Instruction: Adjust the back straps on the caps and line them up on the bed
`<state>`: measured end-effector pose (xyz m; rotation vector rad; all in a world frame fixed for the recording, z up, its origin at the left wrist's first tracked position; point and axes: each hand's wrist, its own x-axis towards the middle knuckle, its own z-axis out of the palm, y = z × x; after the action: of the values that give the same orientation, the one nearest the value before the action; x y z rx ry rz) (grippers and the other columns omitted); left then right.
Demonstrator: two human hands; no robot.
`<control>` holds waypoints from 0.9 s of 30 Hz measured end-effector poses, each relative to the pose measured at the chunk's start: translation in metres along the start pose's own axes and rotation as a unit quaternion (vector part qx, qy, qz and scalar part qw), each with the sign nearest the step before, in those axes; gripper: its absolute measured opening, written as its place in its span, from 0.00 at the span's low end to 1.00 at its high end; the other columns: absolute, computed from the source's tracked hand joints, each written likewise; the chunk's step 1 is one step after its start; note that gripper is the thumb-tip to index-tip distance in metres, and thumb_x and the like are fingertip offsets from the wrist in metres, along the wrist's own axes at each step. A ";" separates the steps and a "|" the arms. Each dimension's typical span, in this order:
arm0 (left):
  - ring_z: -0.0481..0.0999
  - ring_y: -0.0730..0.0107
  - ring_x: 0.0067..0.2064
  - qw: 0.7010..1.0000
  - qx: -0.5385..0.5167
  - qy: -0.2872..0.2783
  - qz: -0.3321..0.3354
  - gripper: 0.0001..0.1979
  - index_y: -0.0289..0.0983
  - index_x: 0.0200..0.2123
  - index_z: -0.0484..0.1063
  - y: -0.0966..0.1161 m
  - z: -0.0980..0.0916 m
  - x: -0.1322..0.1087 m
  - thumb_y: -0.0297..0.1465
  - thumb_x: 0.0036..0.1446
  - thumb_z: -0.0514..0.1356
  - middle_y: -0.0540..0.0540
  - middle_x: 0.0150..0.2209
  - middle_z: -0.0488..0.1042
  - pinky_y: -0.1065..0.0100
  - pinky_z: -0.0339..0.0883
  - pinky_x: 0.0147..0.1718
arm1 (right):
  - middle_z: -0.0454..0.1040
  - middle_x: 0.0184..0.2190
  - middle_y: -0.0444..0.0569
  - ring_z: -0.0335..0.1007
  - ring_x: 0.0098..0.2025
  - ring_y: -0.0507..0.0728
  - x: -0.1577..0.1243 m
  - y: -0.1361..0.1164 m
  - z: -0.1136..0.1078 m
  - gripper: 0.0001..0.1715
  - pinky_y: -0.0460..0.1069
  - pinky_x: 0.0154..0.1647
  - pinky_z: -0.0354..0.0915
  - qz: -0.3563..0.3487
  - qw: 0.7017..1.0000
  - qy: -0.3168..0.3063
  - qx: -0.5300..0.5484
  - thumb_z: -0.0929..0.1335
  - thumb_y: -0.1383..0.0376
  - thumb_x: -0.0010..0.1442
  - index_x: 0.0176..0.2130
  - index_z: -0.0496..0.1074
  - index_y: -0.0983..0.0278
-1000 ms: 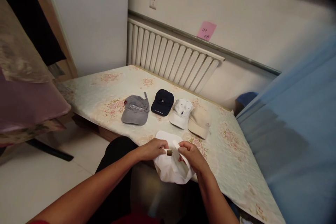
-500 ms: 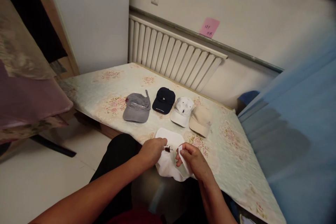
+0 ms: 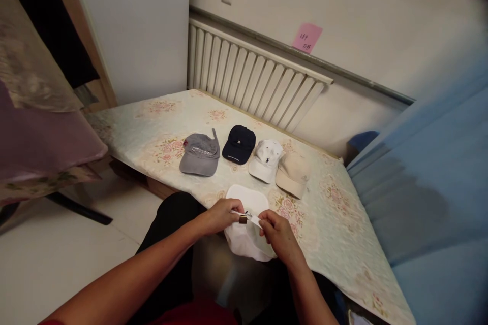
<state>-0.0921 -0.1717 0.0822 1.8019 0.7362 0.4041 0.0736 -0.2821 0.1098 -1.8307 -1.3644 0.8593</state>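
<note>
A white baseball cap lies at the near edge of the bed, its brim pointing away from me. My left hand pinches the left end of its back strap, beside a small brownish metal buckle. Between thumb and fingers, my right hand grips the white strap from the other side, its tip at the buckle. Whether the tip has entered the buckle I cannot tell. Beyond are a grey cap, a navy cap, a white cap with a small dark logo and a beige cap.
The caps rest on a bed with a floral cover. Behind it stand a white radiator and a wall with a pink note. A blue curtain hangs at right; draped cloth is at left.
My right hand has brought the strap's loose end leftward to the buckle, and the strap now stretches between both hands. The buckle has turned to show its face. The other caps stay put.
</note>
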 end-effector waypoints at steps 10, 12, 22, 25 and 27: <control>0.63 0.75 0.26 0.998 -0.044 -0.043 -0.004 0.08 0.35 0.29 0.70 -0.009 0.000 0.003 0.32 0.45 0.56 0.53 0.24 0.67 0.74 0.54 0.24 | 0.66 0.19 0.40 0.61 0.24 0.51 0.001 -0.006 0.002 0.10 0.46 0.30 0.57 -0.027 0.998 -0.001 -0.060 0.61 0.64 0.55 0.24 0.66 0.61; 0.63 0.75 0.26 0.998 -0.046 -0.043 -0.005 0.08 0.35 0.30 0.70 -0.010 0.000 0.004 0.32 0.45 0.56 0.53 0.24 0.67 0.74 0.54 0.24 | 0.67 0.19 0.40 0.62 0.24 0.51 0.002 -0.005 0.003 0.10 0.46 0.30 0.57 -0.031 0.997 0.002 -0.066 0.61 0.64 0.55 0.24 0.67 0.61; 0.63 0.76 0.25 0.998 -0.046 -0.047 0.005 0.08 0.35 0.29 0.70 -0.010 0.000 0.003 0.30 0.45 0.55 0.52 0.24 0.68 0.74 0.54 0.23 | 0.68 0.19 0.40 0.62 0.24 0.51 0.002 -0.003 0.004 0.10 0.45 0.29 0.56 -0.036 0.996 -0.007 -0.078 0.62 0.64 0.55 0.24 0.67 0.61; 0.63 0.76 0.25 0.998 -0.043 -0.047 0.007 0.08 0.35 0.29 0.70 -0.009 0.000 0.003 0.31 0.45 0.55 0.53 0.24 0.67 0.74 0.54 0.23 | 0.68 0.19 0.40 0.61 0.23 0.50 0.001 -0.004 0.004 0.10 0.45 0.29 0.55 -0.031 0.996 -0.013 -0.078 0.62 0.64 0.55 0.24 0.67 0.61; 0.63 0.75 0.26 0.998 -0.040 -0.049 0.009 0.08 0.35 0.30 0.70 -0.009 0.000 0.003 0.31 0.45 0.55 0.53 0.24 0.67 0.74 0.54 0.23 | 0.68 0.19 0.40 0.61 0.23 0.50 0.001 -0.006 0.004 0.10 0.45 0.29 0.55 -0.033 0.996 -0.016 -0.080 0.62 0.64 0.55 0.24 0.67 0.61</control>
<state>-0.0926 -0.1676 0.0736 1.7416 0.6275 0.3501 0.0674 -0.2795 0.1120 -1.8880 -1.5443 0.7672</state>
